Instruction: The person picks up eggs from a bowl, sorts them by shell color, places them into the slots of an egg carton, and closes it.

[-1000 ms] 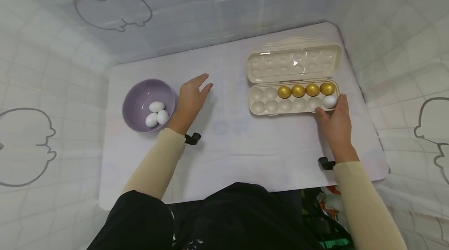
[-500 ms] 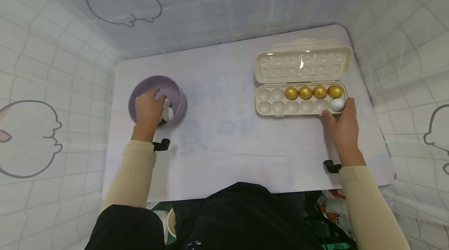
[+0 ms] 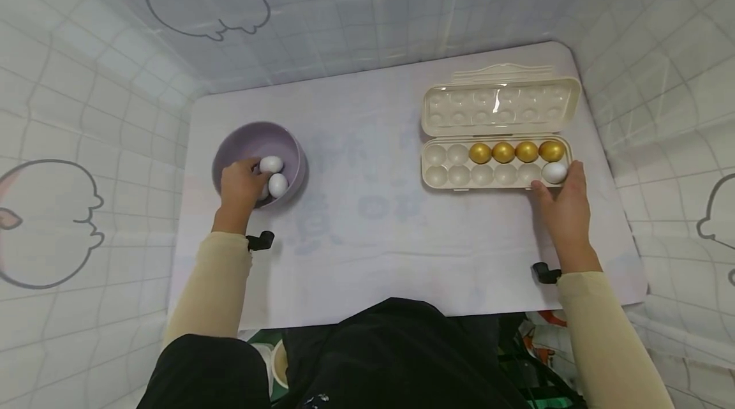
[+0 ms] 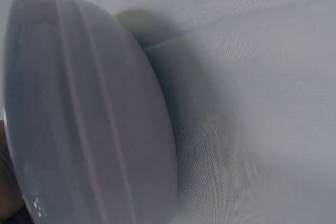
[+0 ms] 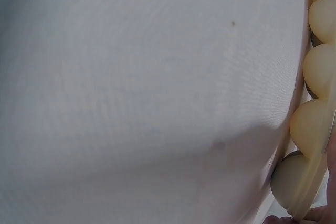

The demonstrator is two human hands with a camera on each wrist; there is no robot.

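At the left of the table [image 3: 367, 249], the left hand [image 3: 241, 184] is reaching into the bowl [image 3: 230, 147], fingers curling over a white egg that is mostly hidden; two eggs [image 3: 274, 175] are lying beside it. Far right, the right hand [image 3: 563, 201] is gripping the carton [image 3: 453, 174] at its near right corner, thumb and fingers apart.

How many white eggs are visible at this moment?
3: two white eggs in the purple bowl, one in the carton's near-right cup. The left hand may hide another.
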